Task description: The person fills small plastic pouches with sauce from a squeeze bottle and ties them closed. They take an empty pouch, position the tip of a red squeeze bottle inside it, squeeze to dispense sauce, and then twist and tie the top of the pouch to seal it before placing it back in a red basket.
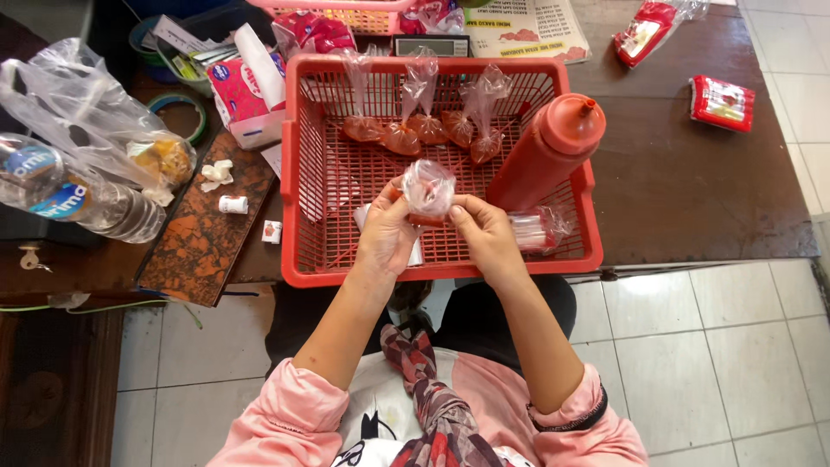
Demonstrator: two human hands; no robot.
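We hold a small clear plastic sauce bag (427, 192) over the red plastic basket (303, 173), near its front wall. Our left hand (386, 235) and right hand (484, 233) are both closed on the bag, fingers pinching its lower part; the bag's bottom is hidden behind our fingers. Five tied sauce bags (424, 128) lie along the basket's far side. A red squeeze bottle (546, 151) leans at the right wall. A water bottle (65, 195) at left is cut off by the frame edge.
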